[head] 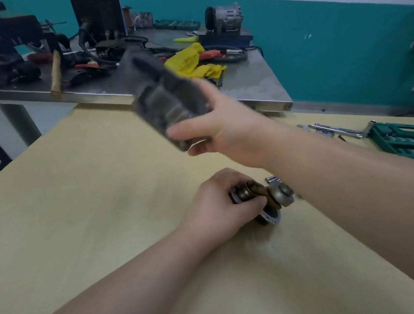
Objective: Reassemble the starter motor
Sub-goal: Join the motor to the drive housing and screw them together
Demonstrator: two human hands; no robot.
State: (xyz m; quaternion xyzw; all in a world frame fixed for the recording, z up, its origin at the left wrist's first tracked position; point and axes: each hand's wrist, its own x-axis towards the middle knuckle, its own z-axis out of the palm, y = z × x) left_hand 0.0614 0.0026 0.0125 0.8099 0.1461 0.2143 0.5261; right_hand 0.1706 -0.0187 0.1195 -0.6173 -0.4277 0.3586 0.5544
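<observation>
**Housing in the air, armature on the table**

The dark motor housing [167, 102] is up off the table, gripped by the right hand [223, 127] at its near end, thumb beneath and fingers wrapped behind. It is blurred, so detail is lost, but its long axis runs from the hand up and away toward the far-left, over the far edge of the pale table [77, 196].

Below and nearer, toward the table's middle, the left hand [221, 206] curls around the armature assembly [261, 199], pinning it against the surface; its shaft points right, the rounded metal end poking out past the fingers. So the two parts are well apart, housing above and beyond. By my guess, the housing must come down and line up with that shaft.

A green socket case [408, 140] lies at the right edge, and a cluttered steel bench [249, 86] stands behind.
</observation>
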